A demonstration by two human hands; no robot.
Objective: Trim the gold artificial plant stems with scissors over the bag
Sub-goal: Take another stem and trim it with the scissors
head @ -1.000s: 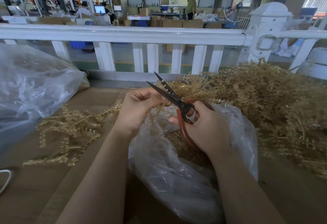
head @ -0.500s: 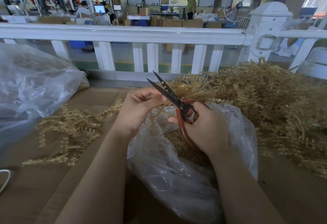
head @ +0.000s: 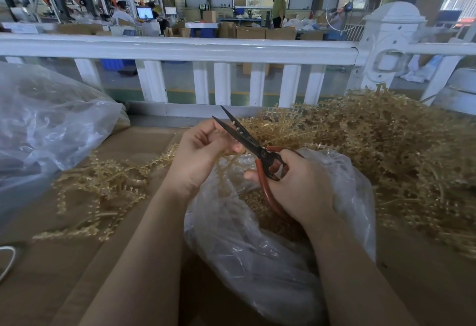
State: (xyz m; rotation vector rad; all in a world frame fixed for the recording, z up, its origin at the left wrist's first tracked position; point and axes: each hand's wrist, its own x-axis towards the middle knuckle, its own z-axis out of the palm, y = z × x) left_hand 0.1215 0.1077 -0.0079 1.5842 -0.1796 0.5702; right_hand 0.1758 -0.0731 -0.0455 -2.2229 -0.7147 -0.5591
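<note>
- Far left of the left hand: big clear plastic bag (head: 46, 130), crumpled, resting on the brown cardboard surface (head: 51, 274).
- Near bottom left corner: loop of white cord (head: 7, 261) at the frame edge.
- Just left of the left hand: loose gold stems (head: 103, 186) spread flat on the cardboard, trailing toward the wrist.
- Left hand (head: 198, 160): fingers curled, pinching a thin gold stem (head: 226, 160) between thumb and fingertips, held up above the open bag.
- Between the two hands: scissors (head: 247, 140), dark blades parted, tips pointing up and left, lower blade touching the left hand's fingers; whether the stem sits between the blades, cannot tell.
- Right hand (head: 298, 186): fingers wrapped through and around the red scissor handles (head: 265, 189), gripping firmly.
- Under both hands: clear bag (head: 247, 253), mouth open, gold trimmings (head: 257, 204) visible inside.
- Right of the right hand: large heap of gold stems (head: 386, 155), piled high, touching the bag's edge.
- Beyond both hands: white railing (head: 180, 50) running across, with a workshop behind.
</note>
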